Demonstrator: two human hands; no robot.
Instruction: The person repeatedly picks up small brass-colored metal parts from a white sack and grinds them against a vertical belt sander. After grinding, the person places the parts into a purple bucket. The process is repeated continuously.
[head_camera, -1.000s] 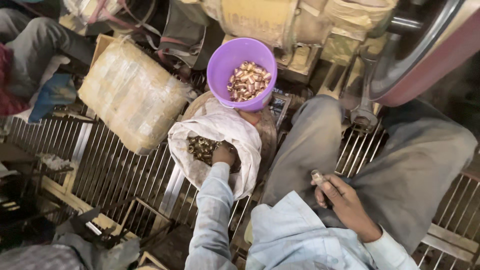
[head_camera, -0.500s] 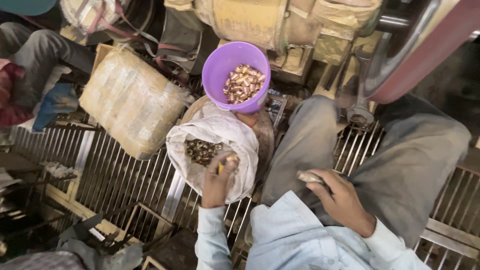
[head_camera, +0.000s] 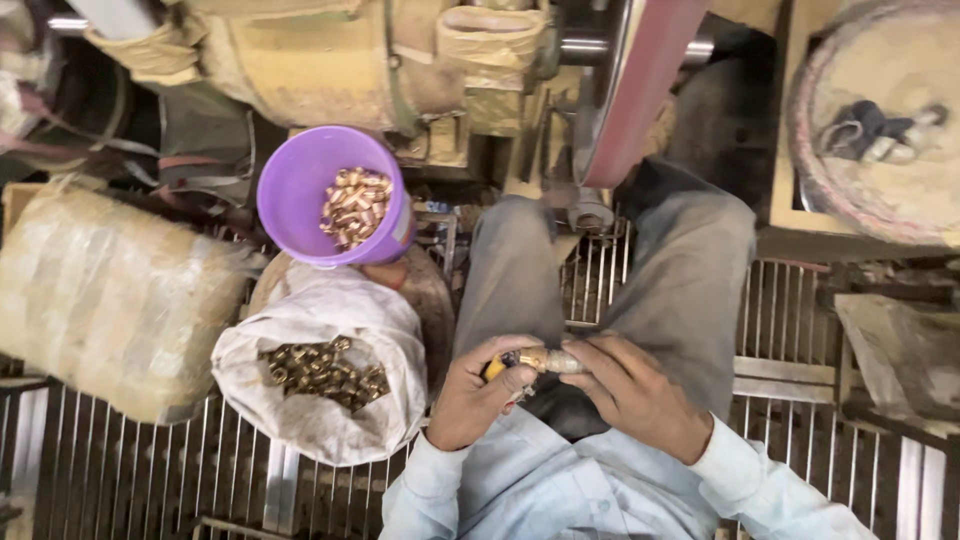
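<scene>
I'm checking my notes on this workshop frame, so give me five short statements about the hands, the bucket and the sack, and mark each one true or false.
1. Both hands meet over the lap on one small brass fitting. True.
2. The purple bucket is empty. False: it holds a heap of shiny brass pieces.
3. The white sack lies open with dull metal parts showing inside. True.
4. The left hand is reaching into the white sack. False: it is at the lap, on the fitting, beside the right hand.
5. The purple bucket sits farther from the person than the white sack. True.
</scene>
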